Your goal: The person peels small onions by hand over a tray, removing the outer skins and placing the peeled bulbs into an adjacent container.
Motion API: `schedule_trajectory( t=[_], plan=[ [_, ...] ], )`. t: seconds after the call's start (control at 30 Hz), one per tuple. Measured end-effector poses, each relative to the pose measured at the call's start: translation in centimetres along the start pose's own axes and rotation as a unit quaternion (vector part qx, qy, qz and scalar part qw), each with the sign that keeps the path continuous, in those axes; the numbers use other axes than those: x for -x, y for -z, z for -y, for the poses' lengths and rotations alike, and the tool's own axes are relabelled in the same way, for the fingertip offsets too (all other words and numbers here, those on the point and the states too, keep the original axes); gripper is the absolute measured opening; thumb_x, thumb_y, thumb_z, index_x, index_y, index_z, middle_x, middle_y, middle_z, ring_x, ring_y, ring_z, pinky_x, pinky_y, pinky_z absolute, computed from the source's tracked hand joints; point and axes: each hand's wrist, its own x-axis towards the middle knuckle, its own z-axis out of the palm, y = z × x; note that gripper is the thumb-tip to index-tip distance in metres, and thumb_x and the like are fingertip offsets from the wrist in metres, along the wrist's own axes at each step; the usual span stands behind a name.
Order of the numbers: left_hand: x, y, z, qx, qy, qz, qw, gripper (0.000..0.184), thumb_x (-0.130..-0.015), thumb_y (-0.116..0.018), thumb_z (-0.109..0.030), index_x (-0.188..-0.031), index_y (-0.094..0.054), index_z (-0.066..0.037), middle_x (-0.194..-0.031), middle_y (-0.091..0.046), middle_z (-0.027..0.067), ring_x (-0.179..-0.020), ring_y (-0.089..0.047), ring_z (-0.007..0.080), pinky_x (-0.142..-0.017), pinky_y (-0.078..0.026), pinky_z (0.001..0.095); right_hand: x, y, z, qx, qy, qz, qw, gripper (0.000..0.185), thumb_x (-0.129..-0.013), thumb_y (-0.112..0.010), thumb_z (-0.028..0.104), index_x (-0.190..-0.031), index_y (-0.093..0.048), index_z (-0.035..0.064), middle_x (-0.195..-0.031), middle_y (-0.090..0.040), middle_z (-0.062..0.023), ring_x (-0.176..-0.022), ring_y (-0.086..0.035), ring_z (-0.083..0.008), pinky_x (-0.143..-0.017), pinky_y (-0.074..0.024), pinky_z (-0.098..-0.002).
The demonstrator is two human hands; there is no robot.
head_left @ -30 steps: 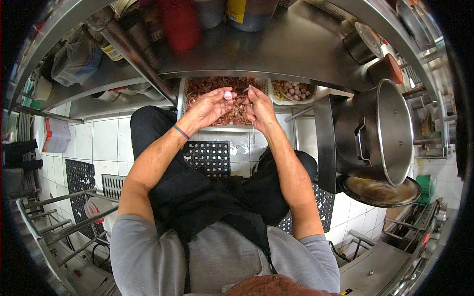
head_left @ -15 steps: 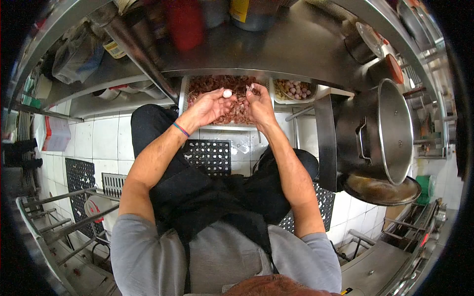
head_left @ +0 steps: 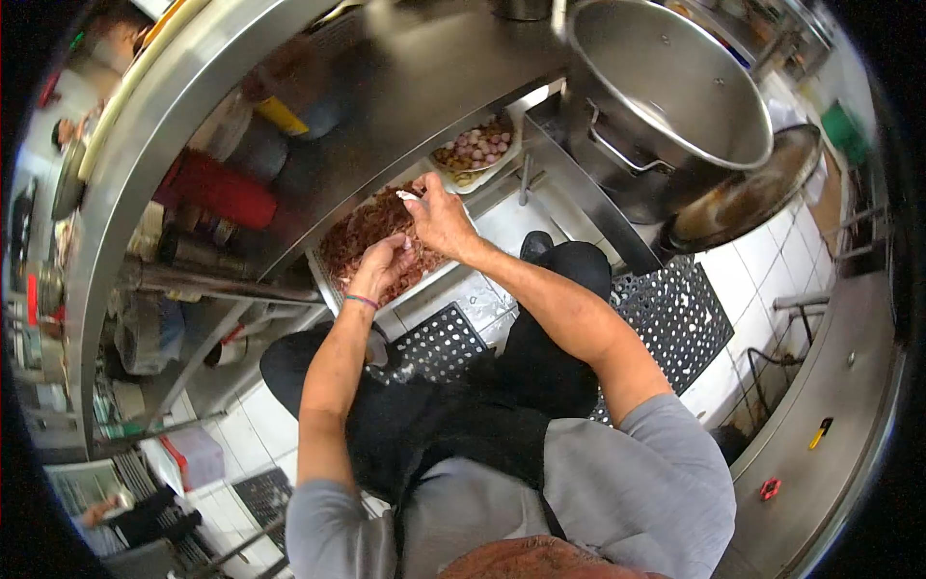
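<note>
My right hand (head_left: 444,220) is closed, pinching a small whitish piece (head_left: 409,196) that looks like a peeled shallot; blur hides its exact shape. Lower and to the left, my left hand (head_left: 382,263) has its fingers curled in, and a tiny pale spot shows at the fingertips, too small to name. Both hands hover over a white tray (head_left: 417,291) heaped with reddish-brown shallots and papery skins (head_left: 355,232). Just beyond my right hand, a white container (head_left: 480,180) holds peeled pinkish shallots (head_left: 479,148) and some yellowish pieces.
A large steel pot (head_left: 617,145) stands to the right, with a round browned pan or lid (head_left: 752,198) beside it. The steel counter edge (head_left: 386,179) runs just above the tray. Black perforated mats (head_left: 670,314) lie on the white tiles. Another person's hand (head_left: 99,511) shows at lower left.
My view has turned toward the right. The pale round shallot at my left fingertips is gone from there, and a whitish piece shows in my right hand, which has moved nearer the peeled shallots.
</note>
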Motion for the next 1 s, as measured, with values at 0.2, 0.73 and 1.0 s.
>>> schedule_trajectory(
  t=[0.2, 0.73, 1.0],
  plan=[
    [-7.4, -8.6, -4.5, 0.076, -0.060, 0.168, 0.981, 0.017, -0.095, -0.050, -0.010, -0.101, -0.060, 0.002, -0.091, -0.062, 0.0096, -0.079, -0.061, 0.0184, -0.071, -0.055, 0.0298, 0.1, 2.7, -1.0, -0.017, 0.010, -0.027, 0.999, 0.029, -0.090, -0.057, 0.015, -0.110, -0.042, -0.0002, -0.094, -0.062, -0.0270, -0.090, -0.062, -0.0446, -0.076, -0.0492, -0.0477],
    [1.6, 5.1, 0.9, -0.195, -0.138, -0.138, 0.961, 0.026, -0.093, -0.052, -0.004, -0.117, -0.052, 0.003, -0.096, -0.062, 0.0077, -0.079, -0.062, 0.0168, -0.066, -0.053, 0.0287, -0.3, 1.8, -1.8, 0.358, 0.013, 0.346, 0.867, 0.040, -0.082, -0.063, 0.008, -0.116, -0.049, -0.0079, -0.111, -0.057, -0.0282, -0.102, -0.060, -0.0386, -0.087, -0.0507, -0.0454],
    [6.6, 0.7, -0.2, -0.094, -0.101, -0.020, 0.990, 0.029, -0.090, -0.065, -0.025, -0.109, -0.060, -0.004, -0.096, -0.063, 0.0036, -0.083, -0.062, 0.0158, -0.067, -0.053, 0.0302, -2.3, 1.2, -2.5, 0.287, -0.010, 0.376, 0.881, 0.094, -0.076, -0.058, -0.002, -0.148, 0.002, 0.0012, -0.106, -0.059, -0.0362, -0.096, -0.063, -0.0406, -0.078, -0.0516, -0.0463]
  ],
)
